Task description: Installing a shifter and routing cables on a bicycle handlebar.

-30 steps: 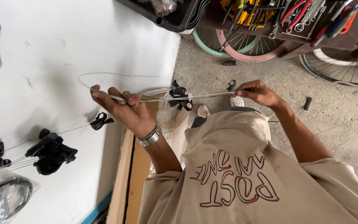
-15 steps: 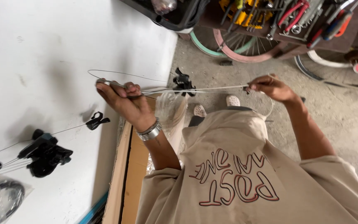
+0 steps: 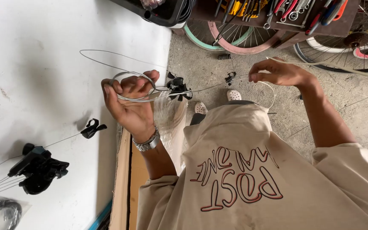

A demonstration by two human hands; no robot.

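Observation:
My left hand (image 3: 129, 100) holds a thin silver cable (image 3: 128, 76) wound into a small coil over the edge of a white table (image 3: 43, 85). One loose loop of the cable arcs out to the left above the table. The cable runs right, past a small black shifter part (image 3: 179, 87) hanging on it, to my right hand (image 3: 277, 72), which pinches it between thumb and fingers. A metal watch sits on my left wrist. Below the hands are my beige shirt with red lettering and my white shoes (image 3: 234, 94).
On the table lie a black clip (image 3: 92, 127) on a wire and a black shifter (image 3: 37, 168). Bicycle wheels (image 3: 231, 40) and a tool rack (image 3: 286, 12) stand at the far side of the concrete floor. A wooden board (image 3: 124, 183) leans by the table.
My left hand has wound the cable into a coil and turned palm toward me. My right hand has moved right and up along the cable.

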